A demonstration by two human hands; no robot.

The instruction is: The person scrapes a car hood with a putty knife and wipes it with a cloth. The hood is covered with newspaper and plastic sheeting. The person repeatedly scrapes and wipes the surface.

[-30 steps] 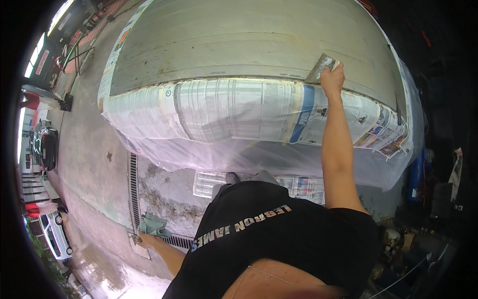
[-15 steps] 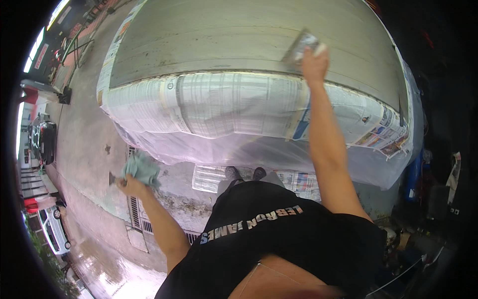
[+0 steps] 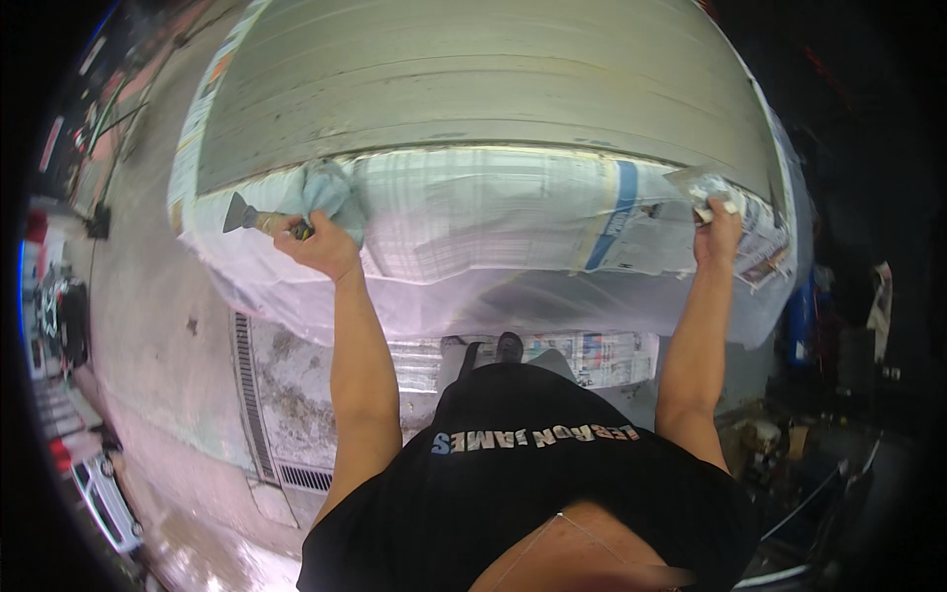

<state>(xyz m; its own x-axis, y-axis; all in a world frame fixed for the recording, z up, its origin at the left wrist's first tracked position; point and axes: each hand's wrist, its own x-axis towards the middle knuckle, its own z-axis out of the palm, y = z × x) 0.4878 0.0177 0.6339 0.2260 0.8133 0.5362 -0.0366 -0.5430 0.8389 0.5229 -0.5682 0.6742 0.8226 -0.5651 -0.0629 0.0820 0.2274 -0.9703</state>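
My left hand [image 3: 324,247] is closed around the handle of a putty knife [image 3: 242,213], its flared blade pointing left. A grey-green cloth [image 3: 331,192] hangs by the same fingers; whether they grip it too is hard to see. My right hand [image 3: 721,235] pinches a flat, smeared metal spreader [image 3: 692,182]. Both hands are over the newspaper masking [image 3: 454,207] along the near edge of a broad grey-green panel [image 3: 473,84]. The panel bears streaks and small dark marks. I cannot tell whether either tool touches the paper.
Clear plastic sheeting [image 3: 414,301] drapes below the newspaper. More newspaper [image 3: 617,360] lies on the floor by my shoes [image 3: 509,347]. A drain grate [image 3: 247,395] runs along the floor at left, with parked cars [image 3: 107,503] beyond. Clutter [image 3: 764,434] and a blue cylinder [image 3: 801,316] stand at right.
My left hand has risen from above the floor to the newspaper, carrying the putty knife, with the cloth beside it. My right hand has brought the spreader off the panel, rightward and nearer me.
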